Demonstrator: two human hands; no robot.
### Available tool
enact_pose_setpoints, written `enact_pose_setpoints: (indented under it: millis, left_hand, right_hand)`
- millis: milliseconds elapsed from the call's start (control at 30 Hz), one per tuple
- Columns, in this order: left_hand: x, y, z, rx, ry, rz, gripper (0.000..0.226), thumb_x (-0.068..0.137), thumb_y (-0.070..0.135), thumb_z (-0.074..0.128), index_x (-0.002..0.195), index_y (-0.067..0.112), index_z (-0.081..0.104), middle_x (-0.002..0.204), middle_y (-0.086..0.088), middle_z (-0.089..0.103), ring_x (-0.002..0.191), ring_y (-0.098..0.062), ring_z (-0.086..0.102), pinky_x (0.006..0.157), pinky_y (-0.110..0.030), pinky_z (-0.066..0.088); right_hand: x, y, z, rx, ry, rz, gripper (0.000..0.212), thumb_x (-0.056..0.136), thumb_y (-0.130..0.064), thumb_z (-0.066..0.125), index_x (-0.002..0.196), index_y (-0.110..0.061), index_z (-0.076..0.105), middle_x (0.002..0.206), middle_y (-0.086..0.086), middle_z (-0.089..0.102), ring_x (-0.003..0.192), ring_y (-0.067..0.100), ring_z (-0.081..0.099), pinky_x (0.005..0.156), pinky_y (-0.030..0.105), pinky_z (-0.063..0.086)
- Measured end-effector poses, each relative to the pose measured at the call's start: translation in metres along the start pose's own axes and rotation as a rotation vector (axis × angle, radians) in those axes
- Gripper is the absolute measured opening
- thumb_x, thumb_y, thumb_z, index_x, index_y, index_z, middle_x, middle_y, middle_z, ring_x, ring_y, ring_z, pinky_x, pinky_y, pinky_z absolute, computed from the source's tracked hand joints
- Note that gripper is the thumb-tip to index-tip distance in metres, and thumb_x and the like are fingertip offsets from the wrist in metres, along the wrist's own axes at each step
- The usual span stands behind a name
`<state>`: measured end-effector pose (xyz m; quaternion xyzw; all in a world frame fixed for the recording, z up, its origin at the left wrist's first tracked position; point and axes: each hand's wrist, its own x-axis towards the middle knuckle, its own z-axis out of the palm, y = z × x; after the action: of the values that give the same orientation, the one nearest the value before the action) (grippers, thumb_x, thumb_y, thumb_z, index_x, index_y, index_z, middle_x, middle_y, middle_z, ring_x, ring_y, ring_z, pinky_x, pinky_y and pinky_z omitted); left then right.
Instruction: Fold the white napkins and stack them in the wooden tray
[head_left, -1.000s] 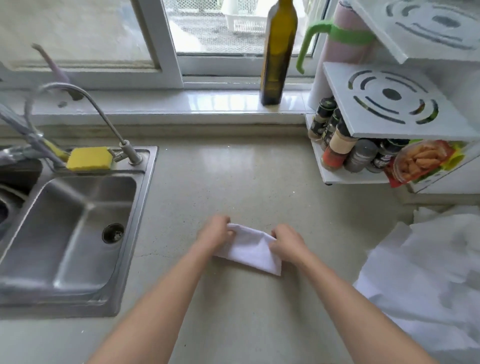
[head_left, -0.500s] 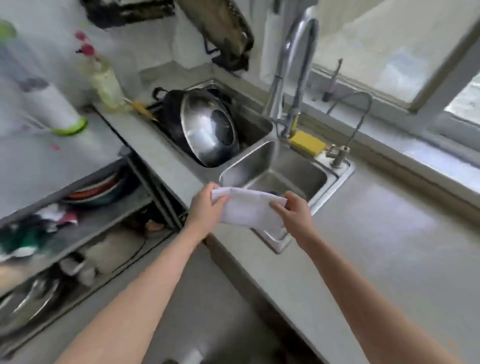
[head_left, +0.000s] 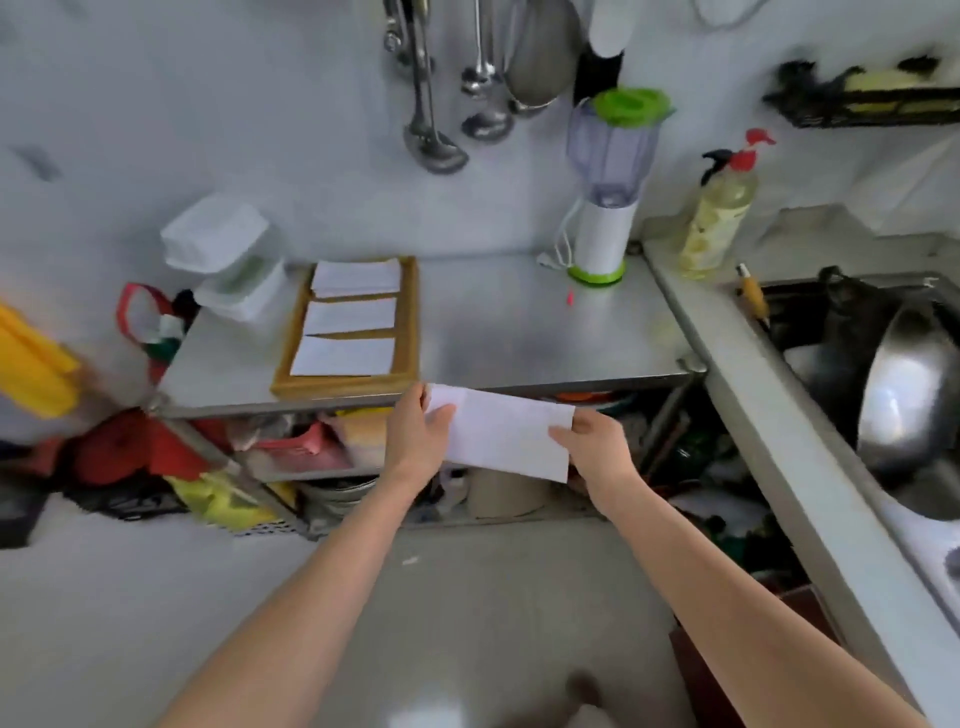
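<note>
I hold a folded white napkin (head_left: 506, 436) in the air with both hands, just in front of the steel table's front edge. My left hand (head_left: 418, 434) pinches its left end and my right hand (head_left: 592, 449) pinches its right end. The wooden tray (head_left: 410, 322) lies on the steel table (head_left: 519, 322), up and to the left of the held napkin. Three folded white napkin piles lie in a row inside it: the far pile (head_left: 357, 277), the middle pile (head_left: 350, 316) and the near pile (head_left: 344, 356).
A blender (head_left: 605, 192) with a green lid stands at the table's back right, clear plastic boxes (head_left: 223, 249) at its back left. Ladles (head_left: 431, 104) hang on the wall. A spray bottle (head_left: 719, 213) and a sink with a steel bowl (head_left: 904, 384) are on the right. Cluttered shelves sit below the table.
I lifted the folded napkin off the counter by the window, carried it past the sink while turning left, and now hold it in front of the steel table with the tray.
</note>
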<state>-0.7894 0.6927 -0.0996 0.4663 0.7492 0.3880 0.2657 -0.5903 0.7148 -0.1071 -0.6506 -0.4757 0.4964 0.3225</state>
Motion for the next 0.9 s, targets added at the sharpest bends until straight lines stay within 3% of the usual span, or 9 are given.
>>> enact_pose_setpoints:
  millis: [133, 233, 367, 467, 567, 667, 733, 800, 900]
  left_hand:
    - [0.061, -0.040, -0.037, -0.029, 0.102, -0.156, 0.015, 0.090, 0.016, 0.059, 0.092, 0.004, 0.050, 0.083, -0.006, 0.050, 0.079, -0.024, 0.045, 0.070, -0.034, 0.034]
    - [0.111, -0.053, -0.060, -0.034, 0.178, -0.194, 0.013, 0.091, 0.013, 0.058, 0.090, 0.009, 0.046, 0.078, 0.000, 0.041, 0.077, -0.019, 0.039, 0.061, -0.030, 0.030]
    - [0.168, -0.071, -0.089, -0.123, 0.259, -0.366, 0.032, 0.091, 0.012, 0.056, 0.120, 0.014, 0.041, 0.102, -0.001, 0.052, 0.092, -0.020, 0.052, 0.075, -0.028, 0.040]
    - [0.209, -0.095, -0.103, -0.160, 0.290, -0.414, 0.029, 0.090, 0.013, 0.058, 0.109, 0.021, 0.038, 0.095, 0.001, 0.056, 0.088, -0.022, 0.056, 0.079, -0.036, 0.050]
    - [0.240, -0.107, -0.114, -0.153, 0.287, -0.374, 0.020, 0.087, -0.002, 0.056, 0.090, 0.017, 0.055, 0.087, 0.003, 0.060, 0.076, -0.017, 0.058, 0.064, -0.022, 0.047]
    - [0.283, -0.124, -0.122, -0.182, 0.231, -0.299, 0.043, 0.083, -0.017, 0.049, 0.073, 0.020, 0.067, 0.087, -0.003, 0.067, 0.085, -0.028, 0.062, 0.075, -0.032, 0.051]
    - [0.315, -0.135, -0.126, -0.123, 0.192, -0.225, 0.043, 0.085, -0.017, 0.048, 0.082, 0.020, 0.069, 0.100, -0.011, 0.066, 0.096, -0.033, 0.061, 0.088, -0.043, 0.050]
    - [0.338, -0.137, -0.131, 0.028, 0.106, -0.162, 0.035, 0.089, -0.012, 0.048, 0.105, 0.012, 0.067, 0.113, -0.012, 0.059, 0.102, -0.025, 0.057, 0.093, -0.029, 0.045]
    - [0.366, -0.146, -0.137, 0.181, -0.047, -0.076, 0.041, 0.092, -0.004, 0.048, 0.131, 0.011, 0.053, 0.127, -0.008, 0.049, 0.113, -0.019, 0.050, 0.087, -0.007, 0.030]
  right_hand:
    - [0.054, -0.032, 0.070, -0.034, -0.114, 0.008, 0.012, 0.085, -0.005, 0.067, 0.096, -0.002, 0.068, 0.094, 0.014, 0.070, 0.087, 0.027, 0.065, 0.075, 0.034, 0.050]
    - [0.104, -0.057, 0.122, -0.131, -0.160, -0.064, 0.016, 0.088, -0.013, 0.065, 0.101, -0.004, 0.066, 0.096, 0.012, 0.069, 0.087, 0.026, 0.064, 0.074, 0.034, 0.053]
    - [0.158, -0.096, 0.184, -0.183, -0.176, -0.110, 0.017, 0.091, -0.011, 0.061, 0.105, -0.002, 0.063, 0.093, 0.008, 0.064, 0.086, 0.022, 0.058, 0.073, 0.028, 0.044]
    - [0.195, -0.125, 0.221, -0.151, -0.174, -0.098, 0.014, 0.091, -0.009, 0.059, 0.103, -0.002, 0.062, 0.092, 0.007, 0.062, 0.084, 0.019, 0.055, 0.072, 0.027, 0.042]
    - [0.221, -0.136, 0.251, -0.163, -0.173, -0.073, 0.012, 0.091, -0.009, 0.059, 0.101, -0.004, 0.061, 0.090, 0.006, 0.061, 0.085, 0.021, 0.057, 0.071, 0.028, 0.042]
    - [0.242, -0.145, 0.277, -0.206, -0.145, -0.079, 0.009, 0.091, -0.006, 0.055, 0.090, -0.010, 0.047, 0.079, 0.002, 0.051, 0.074, 0.019, 0.051, 0.057, 0.026, 0.039]
    - [0.255, -0.151, 0.293, -0.283, -0.123, -0.132, 0.012, 0.091, -0.004, 0.050, 0.088, -0.012, 0.042, 0.075, 0.000, 0.045, 0.067, 0.015, 0.044, 0.051, 0.023, 0.033]
    - [0.263, -0.154, 0.307, -0.356, -0.105, -0.183, 0.012, 0.092, -0.001, 0.046, 0.093, -0.013, 0.046, 0.076, -0.002, 0.047, 0.065, 0.012, 0.045, 0.049, 0.019, 0.032]
    - [0.274, -0.153, 0.327, -0.454, -0.098, -0.235, 0.029, 0.091, 0.004, 0.042, 0.109, -0.017, 0.051, 0.088, -0.002, 0.053, 0.066, 0.012, 0.049, 0.047, 0.015, 0.035]
